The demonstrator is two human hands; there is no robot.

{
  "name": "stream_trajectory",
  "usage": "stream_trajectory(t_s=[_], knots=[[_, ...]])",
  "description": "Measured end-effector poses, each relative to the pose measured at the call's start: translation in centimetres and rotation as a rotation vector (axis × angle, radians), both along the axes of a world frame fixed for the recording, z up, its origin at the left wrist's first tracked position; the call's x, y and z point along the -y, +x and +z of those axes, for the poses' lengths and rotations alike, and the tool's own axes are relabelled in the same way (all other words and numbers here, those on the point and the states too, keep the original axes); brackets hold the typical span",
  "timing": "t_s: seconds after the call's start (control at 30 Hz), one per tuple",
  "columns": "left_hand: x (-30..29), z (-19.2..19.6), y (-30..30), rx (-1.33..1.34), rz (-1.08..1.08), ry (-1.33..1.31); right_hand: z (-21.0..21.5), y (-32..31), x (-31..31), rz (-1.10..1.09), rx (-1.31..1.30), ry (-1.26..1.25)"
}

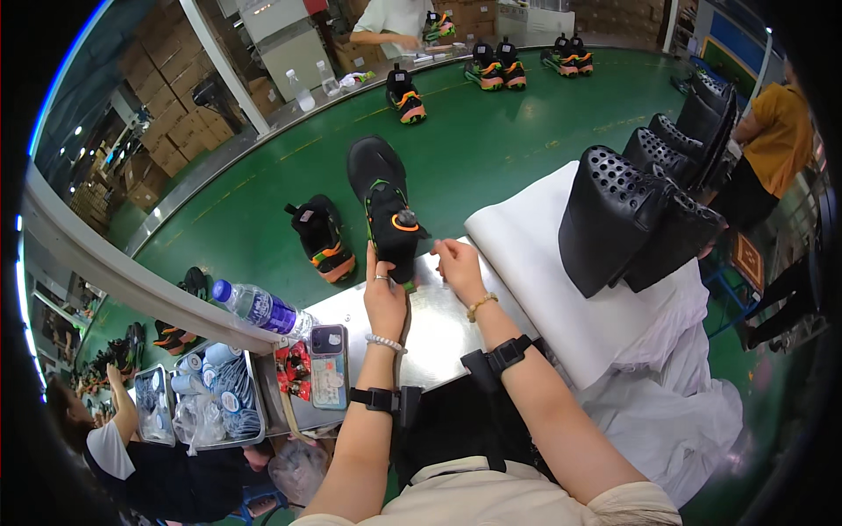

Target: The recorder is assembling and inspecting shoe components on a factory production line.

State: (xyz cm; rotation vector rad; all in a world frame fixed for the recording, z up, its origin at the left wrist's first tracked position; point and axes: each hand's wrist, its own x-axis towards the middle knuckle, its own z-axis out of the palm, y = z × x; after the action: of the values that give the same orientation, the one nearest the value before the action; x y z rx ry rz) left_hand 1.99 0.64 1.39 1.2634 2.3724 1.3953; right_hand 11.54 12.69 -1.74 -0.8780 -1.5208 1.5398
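Observation:
A black sneaker (392,241) with green trim and an orange loop is tilted over the edge of the metal work plate (447,329), its dark toe end pointing away from me. My left hand (383,298) is closed on the near end of it, thumb and fingers along its left side. To the right of the sneaker, a little apart from it, is my right hand (460,267). Its fingers are curled together in a pinch; whatever is between them is too small to make out. Left of the held sneaker, another black and orange sneaker (321,237) stands on the green belt (465,167).
Black perforated boot-like pieces (614,219) stand on white sheeting (526,228) at right. A water bottle (259,309), a phone (329,368) and metal trays (259,421) of blue-labelled pieces lie left. More sneakers (495,66) sit farther along the belt. Other people work around it.

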Motion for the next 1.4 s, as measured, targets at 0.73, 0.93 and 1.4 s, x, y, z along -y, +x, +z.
stream_trajectory(t_s=[0.73, 0.93, 1.4], knots=[[-4.3, -0.2, -9.8, -0.363, 0.497, -0.015, 0.7, 0.6, 0.6, 0.027, 0.196, 0.254], [-5.1, -0.6, -5.1, -0.543, 0.508, 0.308, 1.4, 0.6, 1.7, -0.042, 0.197, 0.318], [-5.5, -1.3, -6.6, -0.273, 0.248, 0.401, 24.5, 12.0, 20.6, -0.680, -1.577, 1.207]])
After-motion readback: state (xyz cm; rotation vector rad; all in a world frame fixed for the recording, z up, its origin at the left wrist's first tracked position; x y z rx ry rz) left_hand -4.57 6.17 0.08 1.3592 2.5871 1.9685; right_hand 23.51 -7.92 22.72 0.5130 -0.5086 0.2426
